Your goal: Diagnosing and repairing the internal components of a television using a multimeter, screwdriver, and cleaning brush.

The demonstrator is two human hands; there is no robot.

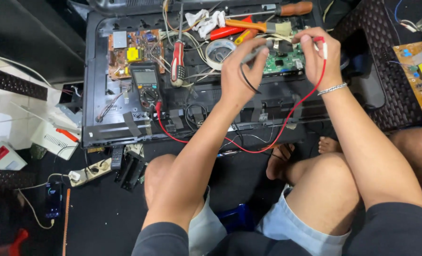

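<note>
Two probes are in my hands over the green rectangular circuit board (283, 59) inside the opened black flat-panel chassis (97, 85). My left hand (239, 71) has its grip closed around the black slim test probe (254, 53), tip toward the board. My right hand (317, 52) pinches the red slim test probe (319, 40) above the board's right edge. Their leads run back to the dark handheld multimeter (146, 85), which lies beside a red-handled screwdriver (177, 64).

both hands (242, 71) (317, 54) extended forward, fingers pinched
</note>
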